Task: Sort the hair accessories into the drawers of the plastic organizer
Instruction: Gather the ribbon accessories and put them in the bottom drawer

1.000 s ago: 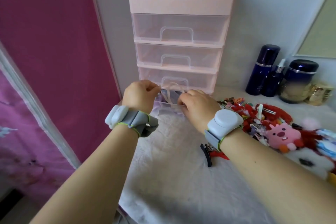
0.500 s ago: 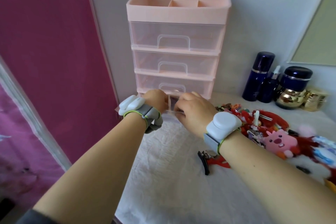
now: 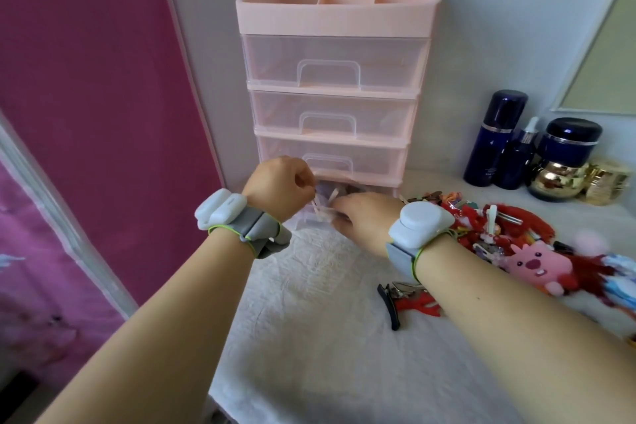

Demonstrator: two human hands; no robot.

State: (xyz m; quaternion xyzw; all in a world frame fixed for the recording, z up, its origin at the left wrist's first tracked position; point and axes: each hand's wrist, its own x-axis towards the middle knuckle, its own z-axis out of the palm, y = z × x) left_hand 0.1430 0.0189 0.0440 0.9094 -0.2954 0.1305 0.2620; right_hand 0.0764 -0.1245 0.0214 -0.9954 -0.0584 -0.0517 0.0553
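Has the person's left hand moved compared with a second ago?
Yes. The left hand has gone from the pulled-out bottom drawer's left edge rightward, toward the pink plastic organizer's middle, closer to the right hand.

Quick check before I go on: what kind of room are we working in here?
Most likely a bedroom vanity or dressing table at home. A pink plastic organizer stands against the wall, dark blue cosmetic bottles and gold jars sit beside it, and a pile of hair accessories lies on the white cloth.

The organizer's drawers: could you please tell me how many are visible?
4. Three shut drawers are stacked under the pink top tray: top, middle, third. A fourth, the bottom drawer, is pulled out, partly hidden behind both hands.
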